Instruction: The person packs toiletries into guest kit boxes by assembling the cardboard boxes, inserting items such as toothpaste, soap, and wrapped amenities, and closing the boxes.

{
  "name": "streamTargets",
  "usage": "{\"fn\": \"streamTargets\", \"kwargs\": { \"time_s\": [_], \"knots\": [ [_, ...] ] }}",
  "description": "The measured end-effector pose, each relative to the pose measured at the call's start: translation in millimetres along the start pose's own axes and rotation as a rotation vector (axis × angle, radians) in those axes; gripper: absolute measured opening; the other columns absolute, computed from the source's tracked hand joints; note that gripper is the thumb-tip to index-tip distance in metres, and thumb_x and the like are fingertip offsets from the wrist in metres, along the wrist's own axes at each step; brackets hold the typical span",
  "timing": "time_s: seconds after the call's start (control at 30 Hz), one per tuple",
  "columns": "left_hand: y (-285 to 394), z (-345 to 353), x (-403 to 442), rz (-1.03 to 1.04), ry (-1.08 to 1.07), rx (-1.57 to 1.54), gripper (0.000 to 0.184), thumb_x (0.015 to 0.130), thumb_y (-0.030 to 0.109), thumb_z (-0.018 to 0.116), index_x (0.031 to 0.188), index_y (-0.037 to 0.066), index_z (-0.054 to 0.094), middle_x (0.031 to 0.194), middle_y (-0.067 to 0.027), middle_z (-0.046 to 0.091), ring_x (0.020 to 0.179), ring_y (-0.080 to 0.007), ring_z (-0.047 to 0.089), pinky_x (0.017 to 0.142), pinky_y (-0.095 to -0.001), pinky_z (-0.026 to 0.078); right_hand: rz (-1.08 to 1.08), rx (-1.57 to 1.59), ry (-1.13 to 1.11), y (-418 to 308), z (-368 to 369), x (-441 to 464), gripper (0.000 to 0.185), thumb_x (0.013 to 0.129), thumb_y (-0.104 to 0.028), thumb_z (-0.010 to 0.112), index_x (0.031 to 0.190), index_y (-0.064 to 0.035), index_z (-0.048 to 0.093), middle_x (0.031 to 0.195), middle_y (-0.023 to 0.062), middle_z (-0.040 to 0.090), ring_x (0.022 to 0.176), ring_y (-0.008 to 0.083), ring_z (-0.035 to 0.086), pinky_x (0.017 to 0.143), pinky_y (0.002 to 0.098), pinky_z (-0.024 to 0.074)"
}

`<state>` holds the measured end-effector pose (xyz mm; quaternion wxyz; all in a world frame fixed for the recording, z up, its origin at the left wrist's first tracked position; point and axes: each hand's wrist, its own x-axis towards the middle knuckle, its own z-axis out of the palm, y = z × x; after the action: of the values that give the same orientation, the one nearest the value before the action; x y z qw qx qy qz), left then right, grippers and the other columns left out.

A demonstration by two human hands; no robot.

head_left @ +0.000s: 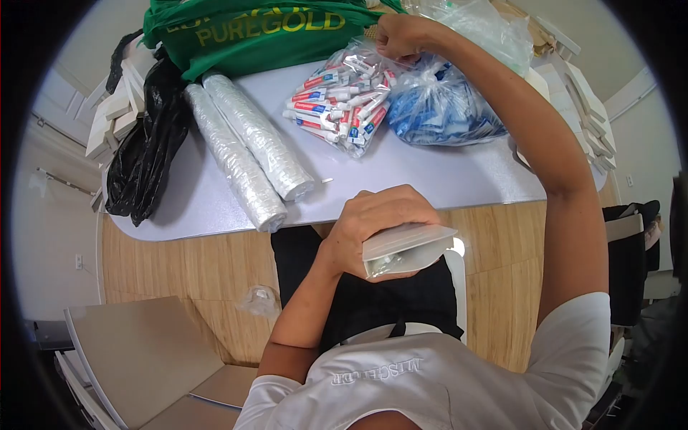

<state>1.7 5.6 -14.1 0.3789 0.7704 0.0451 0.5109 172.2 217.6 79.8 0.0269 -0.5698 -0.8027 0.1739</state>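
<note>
My left hand (383, 218) is closed around a small white box (416, 247), held above my lap. The box's end gapes toward me, with something clear and shiny just inside. My right hand (401, 37) is stretched across the table, its fingers curled down at the tops of two clear plastic bags. What those fingers grip, if anything, is hidden. Below it on the left lies a clear bag of small toothpaste tubes (337, 107). On the right sits a clear bag of blue packets (448, 111).
Two rolls in clear plastic wrap (251, 140) lie left of the tubes, beside a black plastic bag (147, 143). A green bag (265, 36) stands behind on the white table (358, 183). Stacked white boxes (584, 115) are at the right; an open carton (143, 351) is lower left.
</note>
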Motion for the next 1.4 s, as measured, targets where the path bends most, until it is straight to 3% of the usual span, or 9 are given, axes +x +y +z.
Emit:
{"fn": "streamTargets", "kwargs": {
  "time_s": [0.17, 0.3, 0.4, 0.43, 0.53, 0.67, 0.9, 1.13, 1.4],
  "knots": [
    [-4, 4, -2, 0.034, 0.007, 0.025, 0.040, 0.057, 0.016, 0.077, 0.093, 0.004, 0.066, 0.084, -0.0079, 0.064, 0.072, -0.0202, 0.064, 0.055, -0.0265, 0.049, -0.056, 0.009, -0.126, 22, 6, 26, 0.006, 0.068, 0.000, 0.061, 0.063, -0.0010, 0.057, 0.053, 0.0086, 0.057, 0.045, 0.0136, 0.055, 0.041, 0.0259, 0.0414],
    [-1, 3, 0, 0.014, 0.000, 0.037, 0.042, 0.056, 0.015, 0.077, 0.094, 0.004, 0.066, 0.084, -0.0076, 0.064, 0.072, -0.0199, 0.064, 0.056, -0.0265, 0.049, 0.044, 0.078, 0.107, 25, -5, 24, 0.012, 0.069, -0.004, 0.066, 0.078, 0.0022, 0.068, 0.068, 0.0129, 0.065, 0.050, 0.0170, 0.058, 0.047, 0.0270, 0.0443],
    [1, 1, 1, -0.002, 0.021, 0.019, 0.042, 0.058, 0.010, 0.077, 0.097, 0.001, 0.065, 0.084, -0.0088, 0.063, 0.073, -0.0200, 0.063, 0.058, -0.0264, 0.049, -0.428, -0.008, 1.026, -9, -36, -48, 0.018, 0.071, -0.007, 0.069, 0.083, 0.0055, 0.066, 0.073, 0.0139, 0.065, 0.055, 0.0157, 0.060, 0.049, 0.0254, 0.0448],
    [1, 2, 1, -0.031, 0.071, -0.015, 0.040, 0.059, 0.008, 0.077, 0.097, 0.000, 0.064, 0.083, -0.0095, 0.063, 0.073, -0.0202, 0.062, 0.060, -0.0264, 0.048, -0.425, 0.720, 0.742, -26, -44, -80, 0.024, 0.072, -0.010, 0.070, 0.089, 0.0052, 0.066, 0.076, 0.0144, 0.065, 0.060, 0.0166, 0.062, 0.054, 0.0279, 0.0471],
    [2, 0, 4, -0.100, 0.114, -0.060, 0.038, 0.062, 0.004, 0.076, 0.097, -0.003, 0.063, 0.084, -0.0108, 0.063, 0.072, -0.0202, 0.060, 0.062, -0.0266, 0.047, -0.583, 0.886, 0.632, -62, -33, -166, 0.009, 0.071, -0.006, 0.068, 0.077, -0.0014, 0.064, 0.070, 0.0118, 0.063, 0.057, 0.0157, 0.061, 0.052, 0.0275, 0.0468],
    [15, 1, -1, -0.397, 0.157, -0.216, 0.038, 0.065, 0.006, 0.076, 0.099, -0.002, 0.061, 0.084, -0.0105, 0.062, 0.073, -0.0168, 0.059, 0.063, -0.0262, 0.046, -0.780, 0.428, 0.449, -91, 1, -210, 0.009, 0.070, -0.001, 0.070, 0.071, -0.0057, 0.063, 0.073, 0.0083, 0.064, 0.067, 0.0188, 0.064, 0.055, 0.0268, 0.0483],
    [11, 4, -1, -0.361, 0.239, -0.246, 0.038, 0.072, 0.010, 0.074, 0.104, 0.001, 0.057, 0.084, -0.0038, 0.062, 0.074, -0.0099, 0.058, 0.066, -0.0256, 0.047, -0.615, 0.083, 0.378, -93, 29, -208, 0.007, 0.072, -0.004, 0.069, 0.077, -0.0091, 0.066, 0.076, 0.0045, 0.063, 0.070, 0.0200, 0.060, 0.065, 0.0312, 0.0436],
    [8, 6, -5, -0.409, 0.237, -0.238, 0.038, 0.073, 0.013, 0.072, 0.105, -0.001, 0.057, 0.090, -0.0062, 0.064, 0.079, -0.0098, 0.059, 0.068, -0.0259, 0.048, -0.640, 0.116, 0.400, -87, 40, -215, 0.018, 0.083, -0.018, 0.063, 0.098, -0.0095, 0.060, 0.086, 0.0027, 0.063, 0.078, 0.0205, 0.057, 0.081, 0.0401, 0.0341],
    [6, 3, -9, -0.493, 0.199, -0.250, 0.042, 0.071, 0.010, 0.072, 0.109, -0.002, 0.057, 0.095, -0.0088, 0.065, 0.086, -0.0154, 0.063, 0.074, -0.0297, 0.051, -0.645, 0.031, 0.195, -72, 45, -204, 0.019, 0.087, -0.029, 0.058, 0.086, -0.0112, 0.064, 0.073, 0.0056, 0.062, 0.073, 0.0238, 0.057, 0.080, 0.0389, 0.0364]
  ]
}}
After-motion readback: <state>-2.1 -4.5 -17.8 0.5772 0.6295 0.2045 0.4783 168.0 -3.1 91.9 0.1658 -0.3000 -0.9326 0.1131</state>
